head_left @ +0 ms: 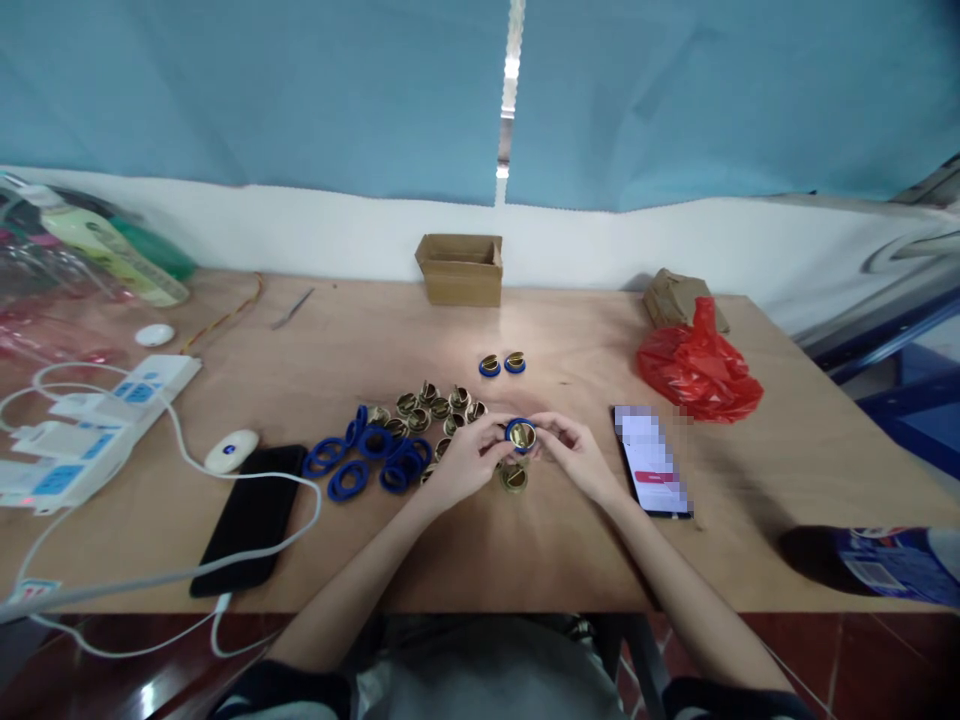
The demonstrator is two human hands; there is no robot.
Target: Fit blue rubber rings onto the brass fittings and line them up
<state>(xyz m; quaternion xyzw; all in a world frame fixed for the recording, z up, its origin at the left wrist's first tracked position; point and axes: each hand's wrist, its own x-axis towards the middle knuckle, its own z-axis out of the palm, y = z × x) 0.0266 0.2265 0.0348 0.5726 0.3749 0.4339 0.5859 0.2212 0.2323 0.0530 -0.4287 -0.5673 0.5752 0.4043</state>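
Between the fingers of both hands is a round gold-coloured metal piece with a blue ring (520, 434) around it. My left hand (471, 458) pinches its left edge, and my right hand (576, 452) grips the right edge with thumb and fingers. Just below lies a loose gold metal piece (514, 478). Left of my hands are several similar gold pieces (418, 420), partly hidden by my left hand. Beside them lie several loose blue rings (348, 480). Farther back stand two gold pieces in blue rings (490, 366).
A small open cardboard box (463, 285) stands by the wall. To the right are a lit phone (651, 470), a red plastic bag (699, 370) and a dark bottle (862, 562) on its side. On the left are a black phone (251, 520), white cables and a power strip (112, 440).
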